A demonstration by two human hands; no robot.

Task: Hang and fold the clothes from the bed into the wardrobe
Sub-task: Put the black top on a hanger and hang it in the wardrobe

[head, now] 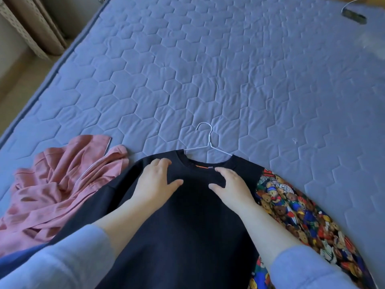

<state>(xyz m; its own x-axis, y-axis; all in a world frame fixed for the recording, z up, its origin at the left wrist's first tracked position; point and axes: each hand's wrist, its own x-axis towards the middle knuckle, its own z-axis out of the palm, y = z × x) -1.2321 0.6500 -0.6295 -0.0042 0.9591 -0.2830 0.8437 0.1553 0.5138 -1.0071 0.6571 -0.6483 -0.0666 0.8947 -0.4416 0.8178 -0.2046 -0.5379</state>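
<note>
**Seat the hanger before lifting**

Looks down on a quilted grey-blue bed [208, 80], with a curtain [31, 28] past its far left corner. Finds the black sweatshirt [187, 226] flat at the near edge, collar toward the far side. Shows a white wire hanger [209, 140] in the neck, with only its hook and upper arms exposed.

Rests the left hand [155, 182] and the right hand [232, 185] on the cloth just below the collar, 1 on each side. Keeps the fingers loosely spread and slightly bent, thumbs turned inward, pinching nothing.

Looks like the step of settling the hanger inside the shoulders.
- Feel through the cloth for both wire ends and work each out to its shoulder.
- Centre the collar on the hook.
- Smooth outward, not downward.
- Lift by the hook only once level.
- Mind the bear-print garment [302, 215] partly under the right side and the pink garment [52, 184] against the left sleeve: could drag along.

Leaves a second hanger [354, 16] at the far right corner.
</note>
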